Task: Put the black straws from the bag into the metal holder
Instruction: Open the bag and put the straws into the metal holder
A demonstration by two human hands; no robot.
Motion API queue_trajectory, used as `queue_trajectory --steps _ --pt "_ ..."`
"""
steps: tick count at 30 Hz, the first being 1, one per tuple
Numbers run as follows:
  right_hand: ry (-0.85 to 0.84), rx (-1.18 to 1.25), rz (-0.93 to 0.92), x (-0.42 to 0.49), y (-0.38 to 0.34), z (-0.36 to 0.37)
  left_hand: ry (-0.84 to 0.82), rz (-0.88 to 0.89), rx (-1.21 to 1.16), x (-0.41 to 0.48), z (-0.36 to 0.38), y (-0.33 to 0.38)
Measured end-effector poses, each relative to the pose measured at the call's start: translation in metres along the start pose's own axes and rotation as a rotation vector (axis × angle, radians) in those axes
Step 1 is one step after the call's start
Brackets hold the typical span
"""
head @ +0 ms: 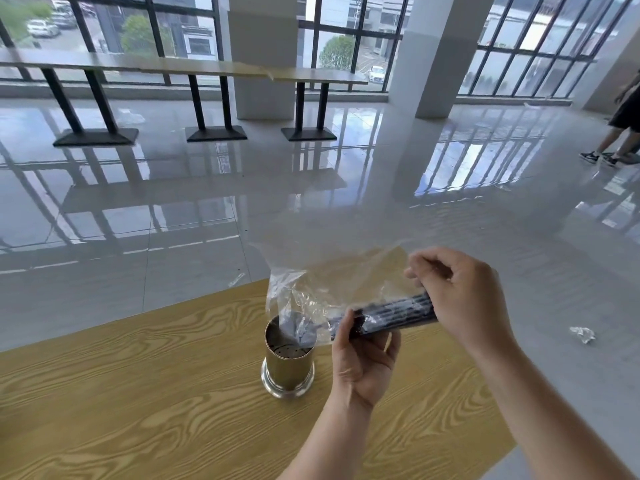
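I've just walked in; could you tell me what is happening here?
A person holds a bundle of black plastic straws, wrapped in a crinkled clear plastic bag, with the left hand and right hand gripping either end. The bag's loose end dips into the cylindrical metal holder on the wood-grain table; no straws show inside it.

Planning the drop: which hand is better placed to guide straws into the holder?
Probably left: the left hand grips the straws nearest the metal holder; the right hand holds their far end.

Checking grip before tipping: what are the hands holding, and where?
Left hand grips the black straws, through the clear bag, at the end nearer the metal holder; right hand grips the other end.
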State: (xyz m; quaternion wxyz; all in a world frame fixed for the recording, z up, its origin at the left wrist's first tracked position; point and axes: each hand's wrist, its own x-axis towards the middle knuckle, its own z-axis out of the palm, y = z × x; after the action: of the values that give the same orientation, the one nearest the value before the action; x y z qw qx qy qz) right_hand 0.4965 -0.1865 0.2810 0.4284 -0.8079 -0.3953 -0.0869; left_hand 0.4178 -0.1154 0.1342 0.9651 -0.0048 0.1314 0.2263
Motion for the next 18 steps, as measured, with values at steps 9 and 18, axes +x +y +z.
queue_trajectory --steps 9,18 --pt "-0.115 -0.111 -0.067 0.026 -0.032 0.016 0.067 0.036 -0.116 0.007 0.001 0.018" --pt "-0.298 -0.153 0.064 0.02 -0.015 -0.014 0.064 0.05 -0.157 0.009 0.002 0.022"
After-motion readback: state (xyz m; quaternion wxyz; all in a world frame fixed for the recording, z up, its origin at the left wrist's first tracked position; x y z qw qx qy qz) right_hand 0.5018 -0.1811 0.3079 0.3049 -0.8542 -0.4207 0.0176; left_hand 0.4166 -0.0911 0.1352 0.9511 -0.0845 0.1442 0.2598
